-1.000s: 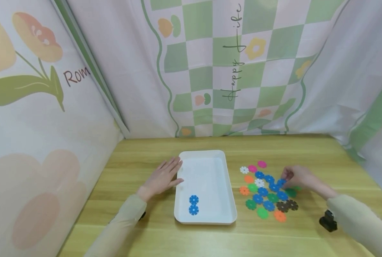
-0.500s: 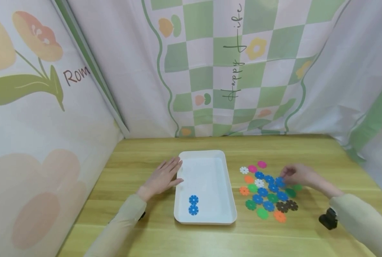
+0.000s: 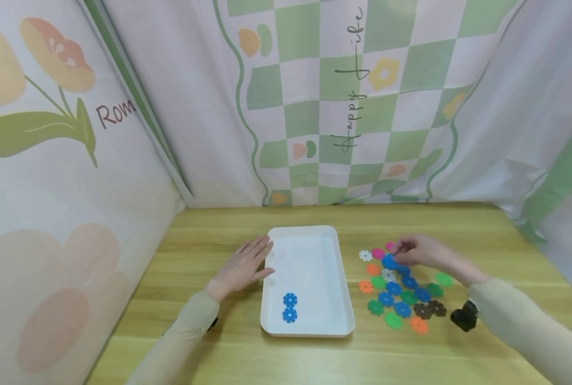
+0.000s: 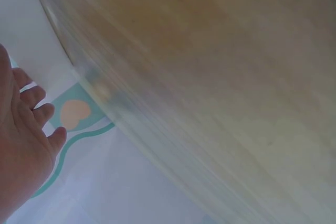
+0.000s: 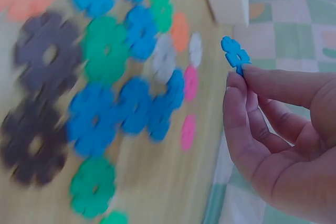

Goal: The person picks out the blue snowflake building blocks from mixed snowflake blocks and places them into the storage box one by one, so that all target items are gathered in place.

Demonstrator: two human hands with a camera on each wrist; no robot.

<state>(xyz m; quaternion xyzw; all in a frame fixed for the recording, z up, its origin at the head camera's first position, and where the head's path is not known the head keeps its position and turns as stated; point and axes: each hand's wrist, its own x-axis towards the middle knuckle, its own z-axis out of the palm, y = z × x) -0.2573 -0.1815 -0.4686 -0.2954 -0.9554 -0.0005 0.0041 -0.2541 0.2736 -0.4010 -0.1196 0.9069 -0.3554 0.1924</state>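
1. We judge the work to be at an early stage: two blue discs (image 3: pixel 290 314) lie in the white tray (image 3: pixel 312 256), while the rest sit outside it.
2. We see the right hand (image 5: pixel 294 129) pinching a third blue disc (image 5: pixel 234 52) in the air, beyond the scattered pieces.
3. The left hand (image 3: pixel 240 270) lies flat, fingers straight, by the tray's left rim (holding nothing).
4. On the table (image 3: pixel 387 224) we count seven blue (image 3: pixel 403 309), six green (image 3: pixel 393 320), three orange (image 3: pixel 418 324), two white (image 3: pixel 365 255), two pink (image 3: pixel 378 254), two brown (image 3: pixel 438 308); overlap may hide some.

Left hand (image 4: pixel 25 139) partly outside left-wrist view
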